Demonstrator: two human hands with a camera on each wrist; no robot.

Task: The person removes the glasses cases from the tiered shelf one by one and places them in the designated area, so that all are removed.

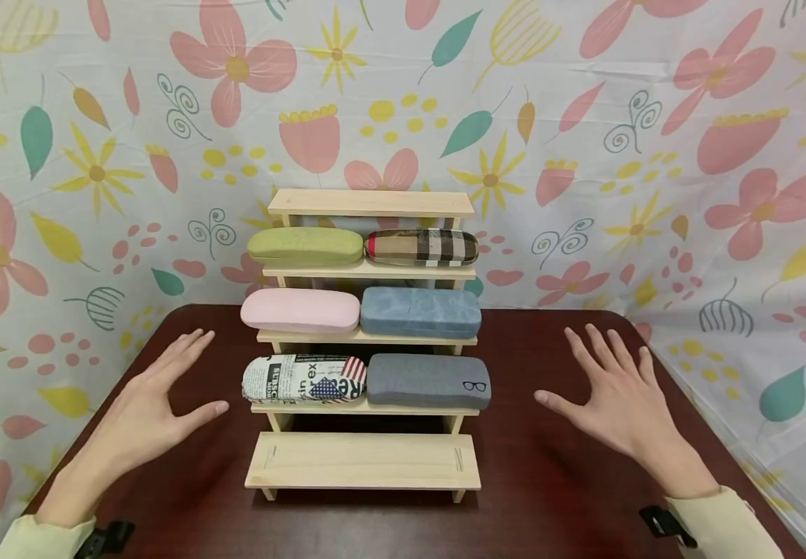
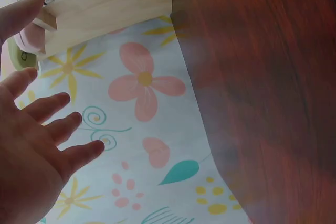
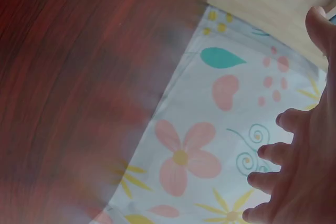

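The person's left grip [image 1: 144, 411] is spread and relaxed, its thumb extended toward the stand and its palm holding nothing. The right grip [image 1: 620, 407] mirrors it on the other side, fingers fanned and straight, likewise bare of any object. Both hover apart from the stand, above the sides of the desk [image 1: 375, 532]. Each forearm ends in a pale sleeve [image 1: 724, 524] with a dark strap [image 1: 667, 523] near the wrist.

Between them stands a pale wooden tiered stand [image 1: 364, 462], with six cases lying in pairs on its three middle tiers. Nearest the left grip is a newspaper-print case [image 1: 298, 378] with flag patches; beside it, nearest the right grip, lies a grey case [image 1: 427, 380] marked with a glasses drawing. One tier up, a pink case [image 1: 300, 310] sits left of a blue case [image 1: 420, 310]. Above those, a green case [image 1: 305, 246] lies left of a plaid case [image 1: 424, 246].

The desk is dark reddish-brown; behind and around it hangs white cloth [image 1: 403, 70] printed with flowers and leaves.
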